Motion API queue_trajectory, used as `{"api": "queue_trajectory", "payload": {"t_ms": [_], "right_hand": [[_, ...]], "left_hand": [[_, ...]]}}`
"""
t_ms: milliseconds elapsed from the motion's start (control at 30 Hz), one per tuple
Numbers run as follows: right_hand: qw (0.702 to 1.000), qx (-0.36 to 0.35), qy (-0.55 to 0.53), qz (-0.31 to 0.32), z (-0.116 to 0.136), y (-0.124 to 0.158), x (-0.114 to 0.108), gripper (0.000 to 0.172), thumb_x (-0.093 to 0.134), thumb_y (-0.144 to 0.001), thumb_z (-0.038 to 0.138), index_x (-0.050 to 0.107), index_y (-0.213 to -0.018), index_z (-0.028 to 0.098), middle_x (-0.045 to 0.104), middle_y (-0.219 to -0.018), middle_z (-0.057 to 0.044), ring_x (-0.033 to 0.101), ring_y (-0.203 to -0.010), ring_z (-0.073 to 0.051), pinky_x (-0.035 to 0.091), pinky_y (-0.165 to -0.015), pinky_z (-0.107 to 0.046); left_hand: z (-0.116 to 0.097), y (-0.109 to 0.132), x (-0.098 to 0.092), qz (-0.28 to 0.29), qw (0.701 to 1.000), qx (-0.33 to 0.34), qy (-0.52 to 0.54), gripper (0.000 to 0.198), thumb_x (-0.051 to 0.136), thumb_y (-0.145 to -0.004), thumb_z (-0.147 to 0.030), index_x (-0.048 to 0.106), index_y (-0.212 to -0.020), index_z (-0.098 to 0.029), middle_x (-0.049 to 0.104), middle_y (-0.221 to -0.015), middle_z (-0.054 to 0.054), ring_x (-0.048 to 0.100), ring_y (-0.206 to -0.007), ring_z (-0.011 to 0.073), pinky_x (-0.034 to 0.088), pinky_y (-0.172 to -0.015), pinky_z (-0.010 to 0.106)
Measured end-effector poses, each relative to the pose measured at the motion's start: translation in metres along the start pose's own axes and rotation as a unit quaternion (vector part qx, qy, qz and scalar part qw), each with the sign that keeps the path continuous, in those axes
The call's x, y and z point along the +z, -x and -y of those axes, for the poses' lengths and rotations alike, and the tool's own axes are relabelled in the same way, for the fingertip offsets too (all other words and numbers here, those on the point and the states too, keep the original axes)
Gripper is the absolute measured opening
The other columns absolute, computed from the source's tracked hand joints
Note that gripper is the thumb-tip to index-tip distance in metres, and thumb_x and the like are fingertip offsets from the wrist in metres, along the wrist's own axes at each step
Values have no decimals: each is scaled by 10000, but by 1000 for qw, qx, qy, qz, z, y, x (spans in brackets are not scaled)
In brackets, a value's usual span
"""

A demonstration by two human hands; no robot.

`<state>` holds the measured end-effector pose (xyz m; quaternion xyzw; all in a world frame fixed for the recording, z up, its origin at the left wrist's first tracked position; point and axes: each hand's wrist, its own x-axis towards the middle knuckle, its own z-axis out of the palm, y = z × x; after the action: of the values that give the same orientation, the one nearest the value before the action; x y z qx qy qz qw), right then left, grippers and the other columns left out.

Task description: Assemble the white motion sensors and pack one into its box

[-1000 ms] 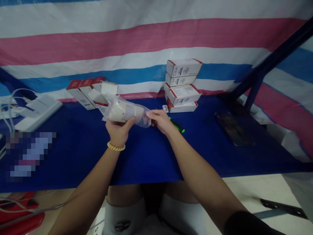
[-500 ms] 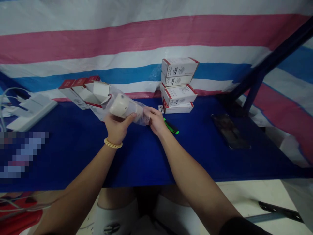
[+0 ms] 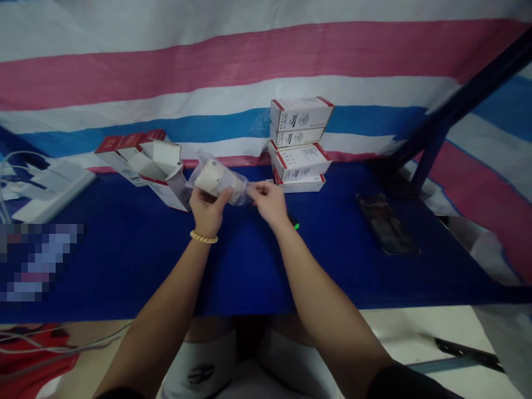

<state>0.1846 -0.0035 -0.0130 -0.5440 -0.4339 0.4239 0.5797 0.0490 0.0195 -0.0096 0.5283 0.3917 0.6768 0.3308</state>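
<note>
A cream-white rounded plastic device (image 3: 209,176) lies inside a clear plastic bag (image 3: 240,192), held above the blue table. My left hand (image 3: 208,213), with a beaded bracelet at the wrist, is closed around the device from below, thumb on its near side. At the bag's right end, my right hand (image 3: 268,200) pinches the gathered plastic between thumb and fingers. Just left of the bag stands an opened white and red box (image 3: 169,185), its flaps up. Behind my right wrist, the green tip of a black-and-green tool (image 3: 296,225) shows; the rest is hidden.
Several white and red boxes (image 3: 301,160) are stacked at the back, right of my hands. More red-topped boxes (image 3: 120,152) stand at the back left. A white power strip (image 3: 56,191) with cables lies far left, a dark phone (image 3: 386,224) on the right. A striped sheet (image 3: 233,72) hangs behind.
My left hand has moved right with the bagged device, away from the opened box. The right hand has shifted slightly right, its arm now covering most of the black-and-green tool.
</note>
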Motion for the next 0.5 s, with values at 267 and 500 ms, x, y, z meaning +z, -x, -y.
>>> {"api": "queue_trajectory", "payload": {"t_ms": [267, 500], "right_hand": [[802, -226, 472, -289, -7, 117, -188, 284, 603, -712, 448, 636, -828, 192, 640, -832, -96, 612, -865, -257, 470, -833, -434], [711, -85, 613, -333, -44, 126, -268, 480, 623, -625, 537, 673, -958, 196, 502, -1314, -194, 435, -1266, -371, 293, -1030, -547]], "left_hand": [[-2, 3, -2, 6, 1000, -4, 8, 613, 868, -548, -491, 621, -1018, -183, 696, -907, 64, 684, -852, 216, 576, -799, 364], [-1, 5, -1, 13, 1000, -11, 14, 636, 861, -557, -504, 618, -1056, -195, 701, -913, 58, 689, -867, 223, 576, -818, 384]]}}
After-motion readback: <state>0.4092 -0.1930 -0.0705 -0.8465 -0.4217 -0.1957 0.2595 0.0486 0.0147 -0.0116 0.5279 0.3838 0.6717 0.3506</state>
